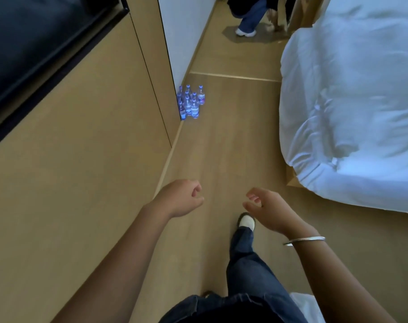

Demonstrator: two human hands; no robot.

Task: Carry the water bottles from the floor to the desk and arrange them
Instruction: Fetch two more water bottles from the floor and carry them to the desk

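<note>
Head view: water bottles [190,102] wait by the floor's [221,148] wall edge.
Left hand [179,199] and right hand [265,209] hang loosely curled, holding nothing; grabbing too many might drop some.

The water bottles [190,102] overlap, too small to count; their labels are unreadable.

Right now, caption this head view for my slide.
Empty left hand and right hand held out, walking toward water bottles standing on the floor beside the bed.
</note>
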